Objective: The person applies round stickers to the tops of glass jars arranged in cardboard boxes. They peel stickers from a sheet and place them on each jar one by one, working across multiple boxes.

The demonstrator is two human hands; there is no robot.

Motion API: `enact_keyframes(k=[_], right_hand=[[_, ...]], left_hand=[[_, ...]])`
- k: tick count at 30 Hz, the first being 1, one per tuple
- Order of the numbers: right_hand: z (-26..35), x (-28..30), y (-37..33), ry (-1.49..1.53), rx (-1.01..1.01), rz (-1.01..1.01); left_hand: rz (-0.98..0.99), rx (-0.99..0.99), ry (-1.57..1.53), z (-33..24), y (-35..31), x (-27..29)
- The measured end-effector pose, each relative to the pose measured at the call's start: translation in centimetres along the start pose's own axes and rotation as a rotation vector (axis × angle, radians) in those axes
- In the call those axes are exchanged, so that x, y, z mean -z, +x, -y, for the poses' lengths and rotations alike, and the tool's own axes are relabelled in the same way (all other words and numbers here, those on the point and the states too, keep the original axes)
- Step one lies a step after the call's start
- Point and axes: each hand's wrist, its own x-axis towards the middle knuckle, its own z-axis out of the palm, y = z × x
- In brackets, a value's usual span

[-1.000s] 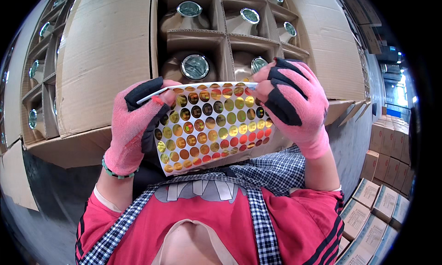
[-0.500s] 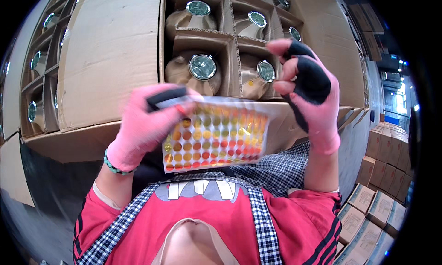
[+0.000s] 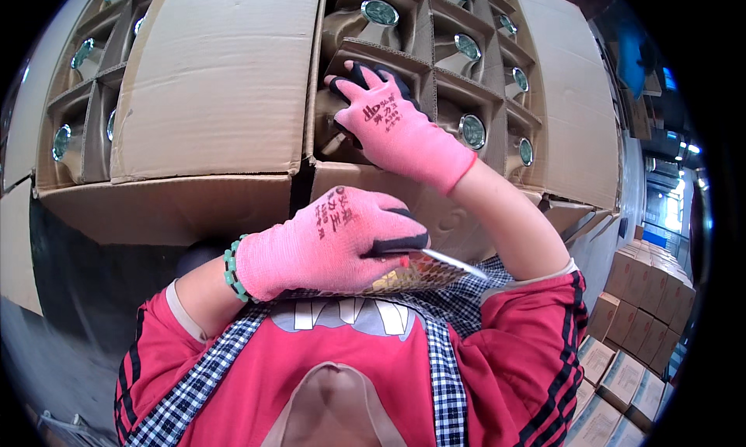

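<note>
My left hand (image 3: 334,241), in a pink glove with black fingertips, grips a sheet of round gold and red stickers (image 3: 431,276). The sheet is tilted nearly edge-on above my lap. My right hand (image 3: 388,125), gloved alike, reaches into the near left compartment of an open carton (image 3: 435,194). Its fingers curl over the top of a bottle (image 3: 330,105), whose cap is hidden under the glove. To the right stands another wide-bodied bottle (image 3: 472,131) with a silver-rimmed, greenish top. Any sticker under my right fingers cannot be seen.
Cardboard dividers (image 3: 433,24) separate several more bottles in the carton. A closed flap (image 3: 221,74) lies to its left, beyond which another row of bottles (image 3: 62,142) shows. Stacked cartons (image 3: 641,299) stand on the right, with paler boxes (image 3: 614,381) nearer me.
My right hand has moved left and down into the compartment, onto the bottle. My left hand has shifted right, and the sticker sheet has tipped from facing me to nearly edge-on.
</note>
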Motion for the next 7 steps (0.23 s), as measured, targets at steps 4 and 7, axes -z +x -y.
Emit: enact_keyframes(k=[4,7], right_hand=[[0.0,1.9,0.1,-0.045,-0.074,-0.211],[-0.9,4.1,-1.1,0.14,-0.159,-0.32]], left_hand=[[-0.209,-0.018,0.003,0.3,-0.2,0.4],[-0.317,0.123,0.017,0.4,-0.5,1.3]])
